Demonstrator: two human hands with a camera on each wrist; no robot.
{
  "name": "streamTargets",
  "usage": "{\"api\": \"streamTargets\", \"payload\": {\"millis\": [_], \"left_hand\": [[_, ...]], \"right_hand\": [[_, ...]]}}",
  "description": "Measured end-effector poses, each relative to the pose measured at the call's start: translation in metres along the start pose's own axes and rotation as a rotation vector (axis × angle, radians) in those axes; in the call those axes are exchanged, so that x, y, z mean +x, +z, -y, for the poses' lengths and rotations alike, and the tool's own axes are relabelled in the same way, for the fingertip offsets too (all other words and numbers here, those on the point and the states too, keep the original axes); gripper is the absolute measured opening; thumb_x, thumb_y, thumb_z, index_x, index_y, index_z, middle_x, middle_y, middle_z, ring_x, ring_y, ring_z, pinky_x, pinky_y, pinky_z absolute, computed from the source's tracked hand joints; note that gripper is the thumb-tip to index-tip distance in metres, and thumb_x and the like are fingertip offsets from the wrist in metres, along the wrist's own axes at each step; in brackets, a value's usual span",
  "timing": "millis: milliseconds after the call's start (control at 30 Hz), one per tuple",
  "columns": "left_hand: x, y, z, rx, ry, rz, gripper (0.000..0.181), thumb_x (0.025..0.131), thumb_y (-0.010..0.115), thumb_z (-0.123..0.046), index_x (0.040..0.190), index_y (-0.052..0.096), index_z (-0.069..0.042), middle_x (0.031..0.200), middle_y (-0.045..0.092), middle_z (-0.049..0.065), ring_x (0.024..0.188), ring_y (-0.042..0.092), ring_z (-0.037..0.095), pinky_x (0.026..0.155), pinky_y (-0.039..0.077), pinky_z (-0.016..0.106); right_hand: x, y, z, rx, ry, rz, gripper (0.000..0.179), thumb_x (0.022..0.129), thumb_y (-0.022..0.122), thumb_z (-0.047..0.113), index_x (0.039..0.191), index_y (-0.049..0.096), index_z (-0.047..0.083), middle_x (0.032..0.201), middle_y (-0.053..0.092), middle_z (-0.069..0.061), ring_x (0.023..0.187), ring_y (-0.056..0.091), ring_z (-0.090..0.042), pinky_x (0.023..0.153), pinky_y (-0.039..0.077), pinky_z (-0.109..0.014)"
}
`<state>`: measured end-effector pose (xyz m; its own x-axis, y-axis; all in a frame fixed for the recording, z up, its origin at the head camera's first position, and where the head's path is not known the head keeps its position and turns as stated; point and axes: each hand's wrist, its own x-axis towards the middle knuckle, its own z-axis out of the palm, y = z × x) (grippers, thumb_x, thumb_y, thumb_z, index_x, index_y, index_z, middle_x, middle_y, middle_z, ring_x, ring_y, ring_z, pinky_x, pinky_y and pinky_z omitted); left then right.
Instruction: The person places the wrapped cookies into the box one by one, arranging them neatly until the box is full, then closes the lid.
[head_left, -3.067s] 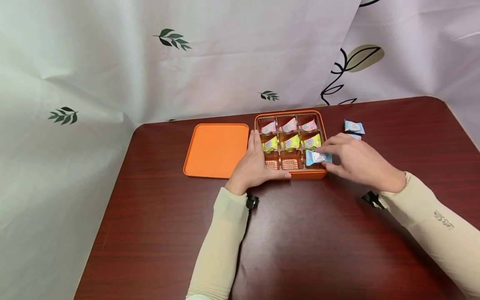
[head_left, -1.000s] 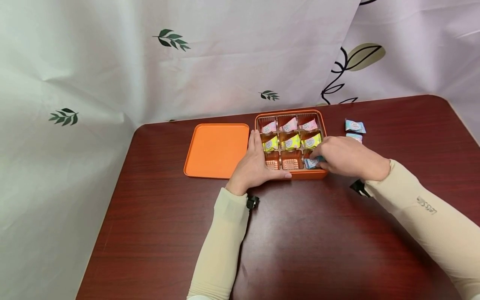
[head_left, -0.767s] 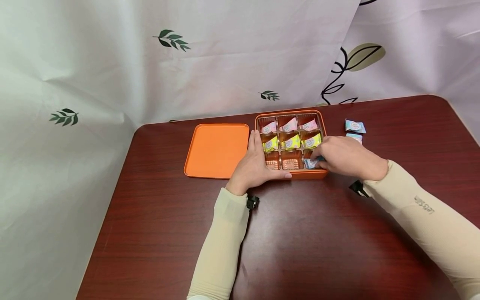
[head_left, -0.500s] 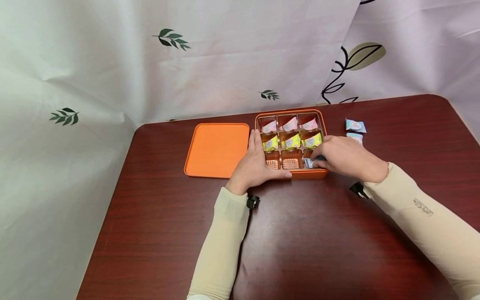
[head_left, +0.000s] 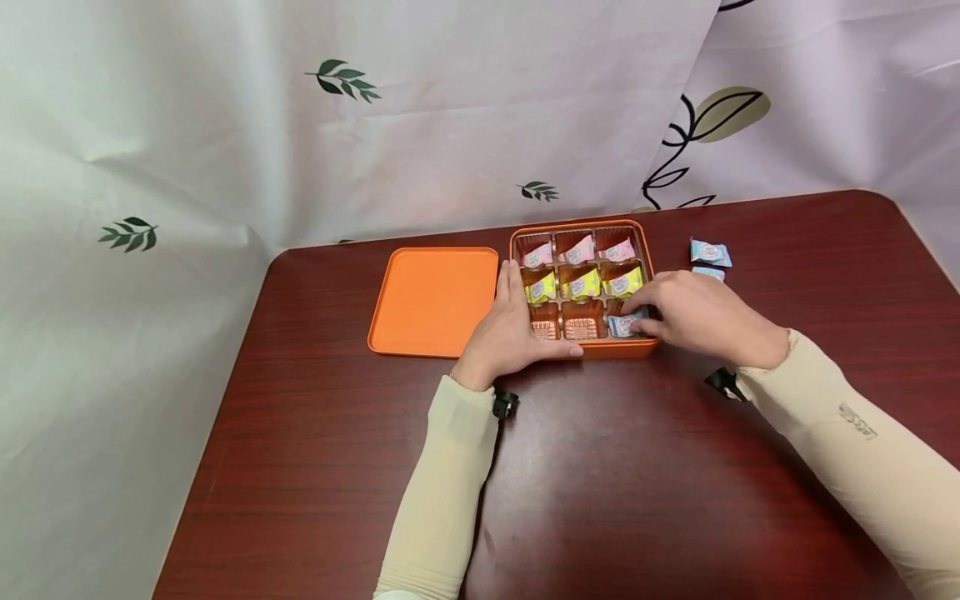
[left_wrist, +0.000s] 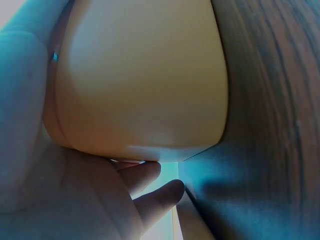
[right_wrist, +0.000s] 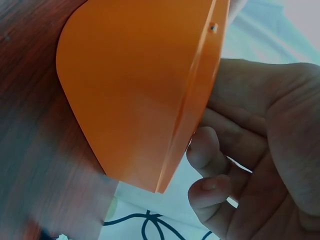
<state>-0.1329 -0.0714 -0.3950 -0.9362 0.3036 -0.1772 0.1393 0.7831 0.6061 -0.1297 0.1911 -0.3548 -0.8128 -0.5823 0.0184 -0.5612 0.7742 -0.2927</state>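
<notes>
An orange box (head_left: 600, 350) holds a clear divided tray with a three-by-three grid. Pink wrapped candies (head_left: 578, 250) fill its back row and yellow ones (head_left: 582, 286) the middle row. In the front row, a blue wrapped candy (head_left: 621, 325) lies in the right compartment; the middle and left compartments show bare bottoms. My right hand (head_left: 705, 312) is over that corner, thumb and index finger parted around the blue candy, its right end partly hidden by them. My left hand (head_left: 504, 333) rests against the box, straight fingers along the left side and thumb along the front.
Left of the box lies a flat orange lid (head_left: 435, 300). Beyond my right hand, a blue wrapped candy (head_left: 710, 252) lies on the dark red table (head_left: 600, 475), with another blue candy (head_left: 708, 272) partly hidden behind the hand. A patterned curtain (head_left: 450, 125) hangs behind the table.
My right hand carried the blue candy down into the front right compartment and pressed it there. Its fingers have now risen slightly and spread, showing more candy. My left hand has stayed put.
</notes>
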Motion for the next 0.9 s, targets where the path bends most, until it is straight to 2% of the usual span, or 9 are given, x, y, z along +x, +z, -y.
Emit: {"api": "streamTargets", "payload": {"millis": [167,400,667,900], "left_hand": [[0.0,-0.001,0.0,-0.001,0.005,-0.001,0.151,0.063,0.082,-0.074,0.159,-0.016,-0.011,0.168,-0.017,0.007,0.151,0.022,0.026,0.105,0.045,0.039],[0.0,-0.001,0.0,0.007,0.012,0.004,0.151,0.063,0.081,-0.075,0.159,-0.016,-0.01,0.167,-0.018,0.008,0.152,0.017,0.024,0.106,0.044,0.037],[-0.001,-0.001,-0.001,0.009,-0.002,0.009,0.151,0.063,0.082,-0.073,0.16,-0.015,-0.01,0.167,-0.018,0.006,0.151,0.021,0.025,0.103,0.047,0.039],[-0.001,0.0,0.0,-0.001,-0.008,0.012,0.15,0.064,0.082,-0.073,0.159,-0.016,-0.011,0.167,-0.02,0.004,0.15,0.024,0.026,0.1,0.049,0.039]], "right_hand": [[-0.003,-0.001,-0.001,0.009,0.023,-0.038,0.016,0.086,0.077,0.008,0.101,0.08,0.013,0.099,0.074,-0.005,0.083,0.065,-0.019,0.064,0.05,-0.04],[-0.008,-0.001,-0.001,0.014,0.018,-0.094,0.02,0.084,0.079,0.011,0.104,0.078,0.009,0.102,0.075,-0.006,0.087,0.069,-0.022,0.074,0.054,-0.048],[-0.01,0.0,-0.001,0.013,-0.005,-0.123,0.021,0.084,0.079,0.012,0.104,0.077,0.006,0.1,0.074,-0.008,0.083,0.067,-0.023,0.07,0.053,-0.048],[-0.012,-0.002,-0.003,0.037,0.023,-0.125,0.024,0.085,0.08,0.015,0.108,0.076,0.008,0.081,0.068,0.003,0.075,0.062,-0.014,0.066,0.05,-0.044]]}}
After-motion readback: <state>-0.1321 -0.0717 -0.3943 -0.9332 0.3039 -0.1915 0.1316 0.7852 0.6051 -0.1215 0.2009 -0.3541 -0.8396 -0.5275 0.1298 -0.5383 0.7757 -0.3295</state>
